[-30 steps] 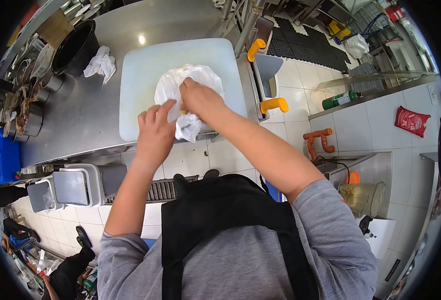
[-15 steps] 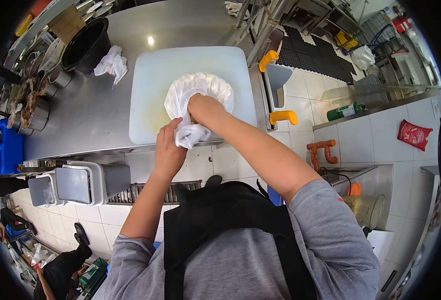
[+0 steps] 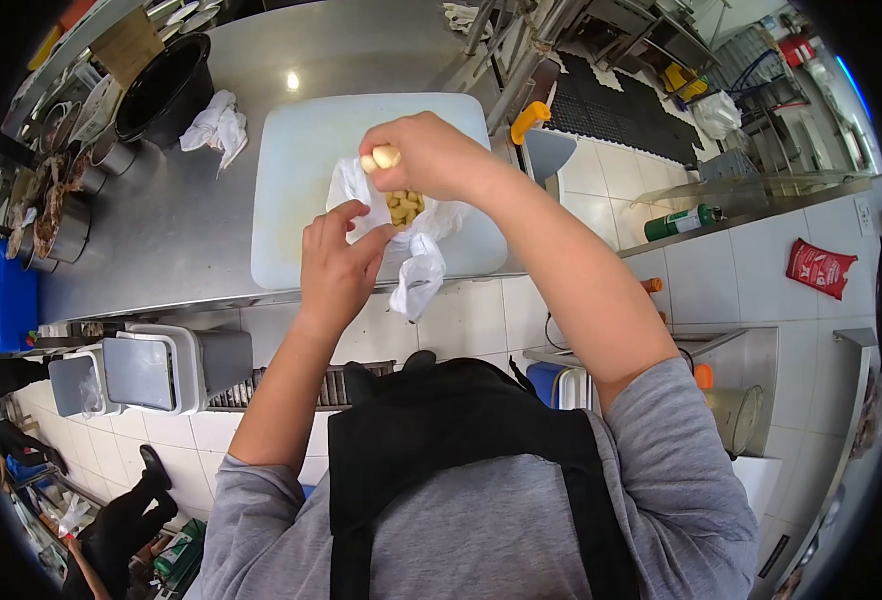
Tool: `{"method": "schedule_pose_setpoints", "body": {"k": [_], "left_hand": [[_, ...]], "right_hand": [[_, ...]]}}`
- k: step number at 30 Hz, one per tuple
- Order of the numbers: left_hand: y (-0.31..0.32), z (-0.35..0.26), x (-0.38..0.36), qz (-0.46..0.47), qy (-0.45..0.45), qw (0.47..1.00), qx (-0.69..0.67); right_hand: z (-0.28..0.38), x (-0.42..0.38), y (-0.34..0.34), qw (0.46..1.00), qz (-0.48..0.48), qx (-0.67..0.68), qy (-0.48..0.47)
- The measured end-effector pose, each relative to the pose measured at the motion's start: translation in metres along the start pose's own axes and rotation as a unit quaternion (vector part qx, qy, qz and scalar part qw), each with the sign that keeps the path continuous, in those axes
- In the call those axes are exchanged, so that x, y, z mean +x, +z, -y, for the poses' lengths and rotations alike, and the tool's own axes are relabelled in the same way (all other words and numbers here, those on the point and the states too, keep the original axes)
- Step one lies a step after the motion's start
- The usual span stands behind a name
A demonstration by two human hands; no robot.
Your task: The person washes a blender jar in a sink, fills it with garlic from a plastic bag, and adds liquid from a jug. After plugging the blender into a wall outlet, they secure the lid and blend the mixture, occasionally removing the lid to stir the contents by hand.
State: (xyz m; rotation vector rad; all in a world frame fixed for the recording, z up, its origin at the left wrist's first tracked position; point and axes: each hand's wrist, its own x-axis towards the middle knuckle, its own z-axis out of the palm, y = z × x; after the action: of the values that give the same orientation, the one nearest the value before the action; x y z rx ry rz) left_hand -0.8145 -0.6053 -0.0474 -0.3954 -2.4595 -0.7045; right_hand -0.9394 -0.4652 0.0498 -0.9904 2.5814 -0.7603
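On the white cutting board (image 3: 286,190) sits a white plastic bag (image 3: 423,270) with its mouth spread apart. Inside it show several yellowish peeled garlic cloves (image 3: 404,207). Just above the bag, my right hand (image 3: 426,155) is closed on a few pale garlic cloves (image 3: 385,157), pinched at the fingertips. My left hand (image 3: 341,260) rests at the left side of the bag's mouth, thumb and forefinger apart and touching the plastic. A twisted end of the bag hangs over the board's near edge.
The board lies on a steel counter (image 3: 191,230). A black tub (image 3: 168,90), a crumpled white cloth (image 3: 218,128) and metal pots (image 3: 66,230) stand left. An orange handle (image 3: 530,121) is to the right. Grey bins (image 3: 146,370) and a person in black (image 3: 121,535) are lower left.
My right hand has come up out of the bag with garlic cloves in its fingers. The bag's mouth has spread, showing the cloves inside. My left hand's fingers have parted.
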Motion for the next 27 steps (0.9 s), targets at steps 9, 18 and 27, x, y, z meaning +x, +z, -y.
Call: {"method": "schedule_pose_setpoints", "body": {"k": [9,18,27], "left_hand": [[0.006,-0.016,0.017,-0.013,0.068,0.997,-0.037],[0.041,0.008,0.05,0.247,0.001,0.952,-0.183],[0.021,0.046,0.019,0.039,0.155,0.985,-0.062]], "right_hand": [[-0.011,-0.033,-0.033,0.983,-0.047,0.169,0.054],[-0.074,-0.243,-0.094,0.921,-0.236,0.248,0.186],[-0.107,-0.594,-0.159,0.703,-0.474,-0.031,0.53]]}}
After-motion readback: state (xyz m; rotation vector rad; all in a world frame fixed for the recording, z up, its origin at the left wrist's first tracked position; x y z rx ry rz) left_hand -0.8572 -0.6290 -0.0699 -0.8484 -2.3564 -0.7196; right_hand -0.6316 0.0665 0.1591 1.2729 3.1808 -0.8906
